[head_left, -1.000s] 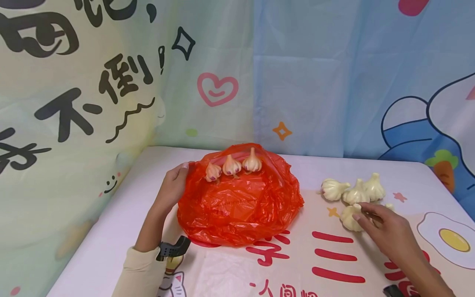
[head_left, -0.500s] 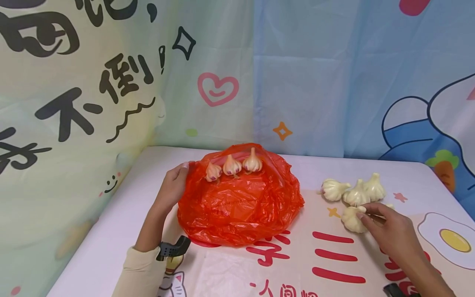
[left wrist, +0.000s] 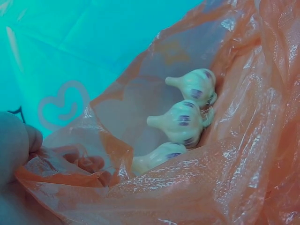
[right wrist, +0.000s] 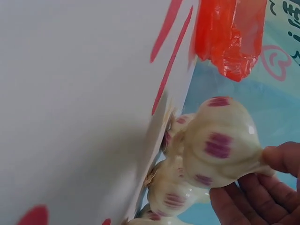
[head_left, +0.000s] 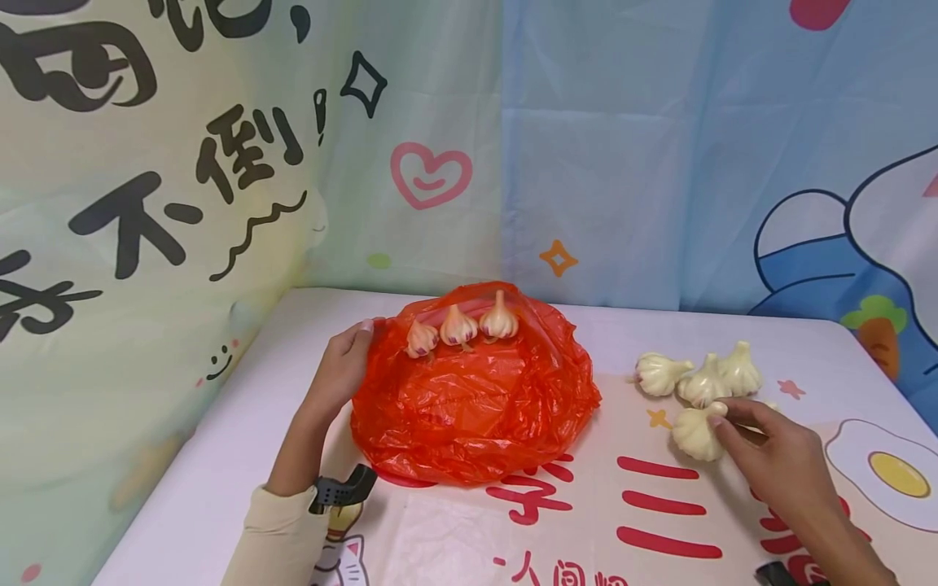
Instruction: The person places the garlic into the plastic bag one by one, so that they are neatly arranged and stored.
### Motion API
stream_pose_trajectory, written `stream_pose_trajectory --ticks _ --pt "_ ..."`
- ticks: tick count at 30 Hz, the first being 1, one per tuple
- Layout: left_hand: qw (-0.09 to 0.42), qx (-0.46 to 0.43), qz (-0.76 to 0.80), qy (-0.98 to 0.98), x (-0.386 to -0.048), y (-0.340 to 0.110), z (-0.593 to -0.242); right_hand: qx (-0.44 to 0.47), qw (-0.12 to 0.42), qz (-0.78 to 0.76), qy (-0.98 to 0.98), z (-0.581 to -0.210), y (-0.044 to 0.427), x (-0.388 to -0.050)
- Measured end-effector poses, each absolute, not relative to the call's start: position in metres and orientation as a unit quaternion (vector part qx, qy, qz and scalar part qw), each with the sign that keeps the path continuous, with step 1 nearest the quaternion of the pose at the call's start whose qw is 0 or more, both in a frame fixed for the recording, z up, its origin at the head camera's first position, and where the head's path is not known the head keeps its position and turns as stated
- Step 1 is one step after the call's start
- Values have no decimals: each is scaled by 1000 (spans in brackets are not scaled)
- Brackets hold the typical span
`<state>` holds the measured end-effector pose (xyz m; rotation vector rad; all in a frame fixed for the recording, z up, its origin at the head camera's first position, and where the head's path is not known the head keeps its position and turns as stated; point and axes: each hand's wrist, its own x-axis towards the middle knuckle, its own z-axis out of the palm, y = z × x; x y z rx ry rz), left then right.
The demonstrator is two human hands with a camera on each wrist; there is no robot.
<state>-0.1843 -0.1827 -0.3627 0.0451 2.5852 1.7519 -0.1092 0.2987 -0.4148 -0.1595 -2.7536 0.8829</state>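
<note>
A red plastic bag (head_left: 469, 407) lies spread on the table, with three garlic bulbs (head_left: 458, 325) in a row inside its far part. At the bag's left edge my left hand (head_left: 340, 370) pinches the plastic between thumb and fingers; the left wrist view shows the film (left wrist: 70, 173) folded in that grip. On the right, my right hand (head_left: 777, 452) pinches a garlic bulb (head_left: 696, 433) by its stem, and the right wrist view shows this bulb (right wrist: 222, 143) close up. Just behind it sit more pale garlic bulbs (head_left: 703, 381), one partly hidden by the hand.
The white table (head_left: 242, 366) bears a printed cloth with red lettering and a fried egg drawing (head_left: 879, 472). Behind it hangs a printed curtain (head_left: 601, 163). A stretch of tabletop separates the bag from the pale bulbs.
My right hand has taken a firmer pinch on the front bulb's stem, and the bulb has tilted and shifted slightly. The left hand and the bag have stayed put.
</note>
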Motion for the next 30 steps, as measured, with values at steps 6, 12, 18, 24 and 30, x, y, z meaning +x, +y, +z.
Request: stream_pose_trajectory --ticks 6,12,18,24,30 --pt "3 17 565 825 -194 -190 -379 -37 155 336 -928 -410 293 -108" --pt "-3 24 571 820 -196 -192 -384 -16 176 356 -918 -403 282 -111" --pt "2 20 570 821 -196 -193 -383 30 197 384 -902 -399 268 -114" --pt "3 16 571 821 -195 -192 -382 61 222 409 -883 -398 253 -121" --pt "0 20 571 820 -195 -193 -381 114 224 453 -856 -397 236 -130"
